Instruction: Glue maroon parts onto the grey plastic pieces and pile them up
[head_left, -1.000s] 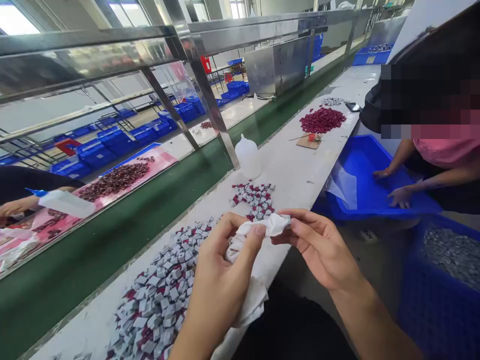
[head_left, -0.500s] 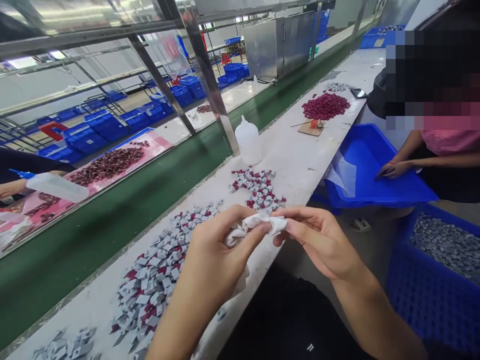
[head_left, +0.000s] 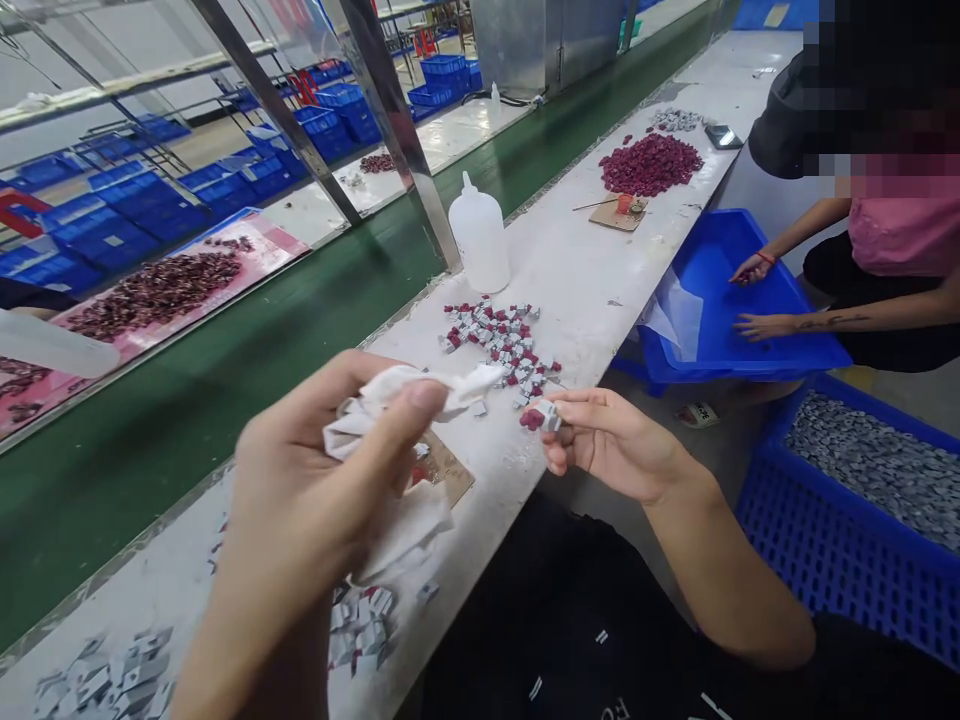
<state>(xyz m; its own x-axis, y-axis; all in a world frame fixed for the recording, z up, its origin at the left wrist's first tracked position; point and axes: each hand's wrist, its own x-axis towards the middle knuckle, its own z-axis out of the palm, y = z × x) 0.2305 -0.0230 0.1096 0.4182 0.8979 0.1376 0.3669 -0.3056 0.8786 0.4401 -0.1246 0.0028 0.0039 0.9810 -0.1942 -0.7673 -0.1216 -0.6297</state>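
My left hand (head_left: 322, 500) is closed on a crumpled white cloth (head_left: 375, 410), its thumb pressed on top and one end hanging below. Between the fingertips of my right hand (head_left: 615, 435) is a small grey and dark red plastic piece (head_left: 541, 415), held over the table's front edge. Beyond both hands, a heap of similar grey and red pieces (head_left: 510, 345) lies on the white table (head_left: 577, 290). Behind my left hand are a brown board (head_left: 450, 470) with something red on it and more pieces (head_left: 364, 625), partly hidden by hand and cloth.
A white squeeze bottle (head_left: 478, 240) stands behind the heap. Farther along are a dark red pile (head_left: 651, 165) and a phone (head_left: 722, 137). A green conveyor belt (head_left: 300, 320) runs alongside. On the right, a co-worker's hands (head_left: 765, 325) reach into a blue bin (head_left: 810, 350).
My hands have drawn apart; the cloth went left with my left hand, and the grey and red piece now shows in my right. The view shifted. The co-worker's hands have separated.
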